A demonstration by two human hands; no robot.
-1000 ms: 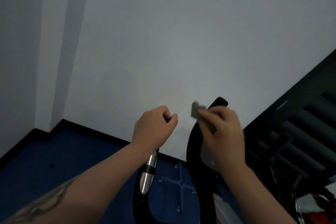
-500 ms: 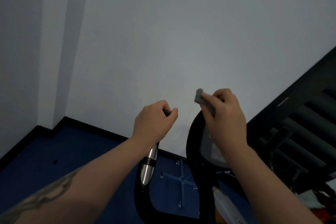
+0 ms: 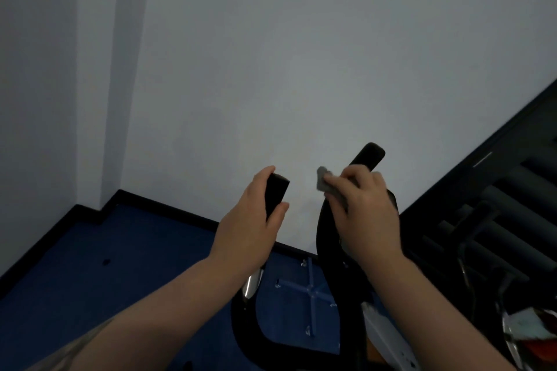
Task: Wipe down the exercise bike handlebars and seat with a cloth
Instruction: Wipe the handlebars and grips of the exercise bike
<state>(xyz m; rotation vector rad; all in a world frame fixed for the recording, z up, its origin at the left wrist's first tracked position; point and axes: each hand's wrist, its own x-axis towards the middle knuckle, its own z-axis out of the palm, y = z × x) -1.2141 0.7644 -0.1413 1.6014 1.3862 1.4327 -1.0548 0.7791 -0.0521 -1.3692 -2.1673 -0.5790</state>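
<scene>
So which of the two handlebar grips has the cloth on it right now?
The right grip: the right hand holds the grey cloth against it. The left grip has only the bare left hand.

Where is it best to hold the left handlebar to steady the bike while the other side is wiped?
Probably on the black foam end of the left handlebar, above its chrome section. The bar rises as a round upright post, so come from the outer left and wrap the fingers around it, as the left hand does now while the right hand works the grey cloth.
</scene>
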